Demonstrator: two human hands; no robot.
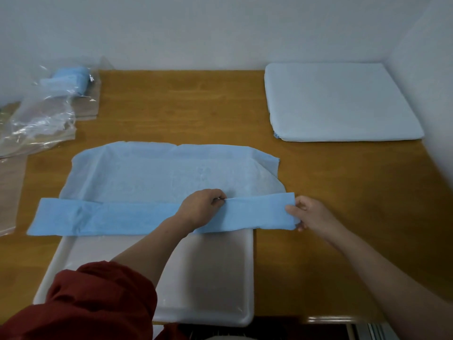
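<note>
My left hand [201, 207] pinches the folded strip [110, 217] of the thin light-blue paper sheet [157, 173] at mid-length; my right hand [309, 213] grips its R end. Strip's long axis runs L-R across the white plastic tray [215, 278] on the desk [343, 182].

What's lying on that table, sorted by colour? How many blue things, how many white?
Blue: 2 (blue sheet, blue bundle at back left)
White: 2 (tray, folded pad at back right)
Total: 4
</note>
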